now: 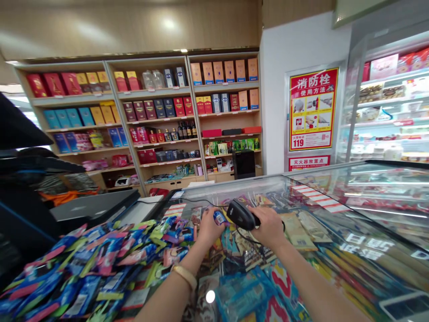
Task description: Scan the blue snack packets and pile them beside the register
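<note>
Over the glass counter (231,183), my left hand (210,227) is closed on a small blue packet (220,218), and a bracelet circles that wrist. Just to the right, my right hand (270,227) grips the handle of a black barcode scanner (240,214). The scanner's head points left, close to the packet but apart from it. A dark cable hangs below the scanner. A large heap of blue, pink and green packets (110,255) covers the left side of the counter.
Blue bags (244,290) show at the front centre. At the left stands a dark flat machine (95,205). A phone (405,308) outline appears at the lower right. Behind are shelves (161,93) of boxes and bottles, a red and yellow poster (313,109) and a refrigerated display (395,120).
</note>
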Demonstrator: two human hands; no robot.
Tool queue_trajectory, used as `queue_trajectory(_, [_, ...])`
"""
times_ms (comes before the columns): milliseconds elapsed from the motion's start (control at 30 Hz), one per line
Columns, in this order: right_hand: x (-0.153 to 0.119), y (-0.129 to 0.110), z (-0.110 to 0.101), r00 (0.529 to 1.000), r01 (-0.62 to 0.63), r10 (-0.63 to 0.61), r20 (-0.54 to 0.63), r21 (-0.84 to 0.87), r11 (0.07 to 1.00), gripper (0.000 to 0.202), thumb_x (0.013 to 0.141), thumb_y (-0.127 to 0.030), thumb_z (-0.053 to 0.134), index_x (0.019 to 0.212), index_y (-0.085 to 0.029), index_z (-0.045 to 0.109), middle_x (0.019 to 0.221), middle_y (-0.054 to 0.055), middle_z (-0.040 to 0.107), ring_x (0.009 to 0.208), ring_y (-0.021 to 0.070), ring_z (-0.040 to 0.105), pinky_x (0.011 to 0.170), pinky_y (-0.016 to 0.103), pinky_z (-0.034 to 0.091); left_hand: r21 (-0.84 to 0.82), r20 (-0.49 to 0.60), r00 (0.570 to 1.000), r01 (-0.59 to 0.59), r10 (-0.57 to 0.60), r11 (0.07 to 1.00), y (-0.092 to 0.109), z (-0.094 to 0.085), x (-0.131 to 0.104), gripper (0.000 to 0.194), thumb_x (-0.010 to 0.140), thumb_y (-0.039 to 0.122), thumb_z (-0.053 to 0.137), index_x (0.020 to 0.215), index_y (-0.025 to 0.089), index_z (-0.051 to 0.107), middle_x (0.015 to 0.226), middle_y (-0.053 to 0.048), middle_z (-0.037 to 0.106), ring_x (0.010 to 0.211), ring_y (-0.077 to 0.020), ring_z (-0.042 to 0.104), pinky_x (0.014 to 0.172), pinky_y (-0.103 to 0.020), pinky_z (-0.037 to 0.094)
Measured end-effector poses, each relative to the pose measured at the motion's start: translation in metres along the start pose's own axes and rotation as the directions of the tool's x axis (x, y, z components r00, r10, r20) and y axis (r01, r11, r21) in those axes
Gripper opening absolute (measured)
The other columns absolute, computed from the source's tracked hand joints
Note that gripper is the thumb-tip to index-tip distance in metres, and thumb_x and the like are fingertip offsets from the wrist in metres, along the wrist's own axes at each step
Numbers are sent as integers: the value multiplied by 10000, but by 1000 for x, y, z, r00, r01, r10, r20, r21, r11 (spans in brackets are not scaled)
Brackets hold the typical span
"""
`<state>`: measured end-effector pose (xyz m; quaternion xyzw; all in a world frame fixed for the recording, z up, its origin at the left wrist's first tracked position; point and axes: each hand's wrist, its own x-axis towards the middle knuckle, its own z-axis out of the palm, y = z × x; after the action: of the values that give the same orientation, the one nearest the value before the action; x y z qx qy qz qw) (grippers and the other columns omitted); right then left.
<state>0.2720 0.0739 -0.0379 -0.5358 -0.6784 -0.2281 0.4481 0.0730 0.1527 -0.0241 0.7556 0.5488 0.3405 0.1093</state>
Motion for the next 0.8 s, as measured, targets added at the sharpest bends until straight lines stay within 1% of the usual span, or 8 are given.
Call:
queue_trajectory(100, [-1,-1,1,1000,25,-25,-9,-12,1000,319,674,-214,555,973,-201,665,917,75,709,854,224,634,769,319,403,-190,30,999,-37,44,981,-6,-13,-20,511,625,117,691,1117,220,604,1004,-36,598,761,-153,596,737,-297,505])
queue_trajectory(167, [-2,-1,2,999,35,-35,-8,-24,999,313,673,-205,545,960,-201,669,906,76,708,822,217,630,753,317,402,-333,55,995,-58,80,941,-15,-24,-34,517,624,102,649,1128,204,587,1004,-39,595,678,-123,581,640,-260,506])
queue_trajectory(233, [-3,-1,2,999,52,-52,7,-32,998,313,675,-196,539,958,-199,672,901,74,708,821,218,630,748,319,401,-445,82,990,-64,112,893,-25,-36,-49,531,636,107,611,1156,203,564,1040,-51,603,654,-111,591,582,-234,502])
queue_trajectory(333, [-6,0,3,996,83,-81,29,-52,995,333,672,-201,535,975,-195,674,904,76,711,860,232,638,751,325,405,-528,115,983,-63,145,847,-37,-57,-69,543,669,151,582,1205,221,536,1129,-72,606,685,-120,631,594,-241,526])
queue_trajectory(467, [-10,1,6,993,117,-116,20,-77,990,333,692,-197,515,984,-187,675,943,89,719,878,242,653,755,334,423,-513,22,984,-139,174,847,-44,-79,-88,532,687,148,545,1212,238,551,1246,-95,549,844,-167,655,668,-278,562])
queue_trajectory(600, [-6,-6,4,991,137,-136,18,-93,986,318,682,-206,513,957,-190,672,906,88,723,833,245,664,728,341,446,-464,-81,982,-186,168,866,-48,-88,-92,534,687,122,546,1207,244,568,1237,-93,543,954,-189,626,747,-294,574])
queue_trajectory(733, [1,-33,-13,985,169,-169,17,-20,985,284,723,-266,528,962,-197,663,904,92,721,846,247,662,743,347,455,-427,-169,975,-205,145,881,-55,-87,-85,504,669,168,645,1165,236,586,1188,-91,562,957,-213,620,782,-348,573])
queue_trajectory(800, [0,-53,-24,977,190,-194,85,60,980,260,723,-264,527,942,-212,657,865,75,712,777,220,644,707,327,437,-375,-212,965,-227,155,899,-58,-87,-82,520,636,132,666,1141,236,597,1172,-83,570,1042,-240,598,876,-388,542])
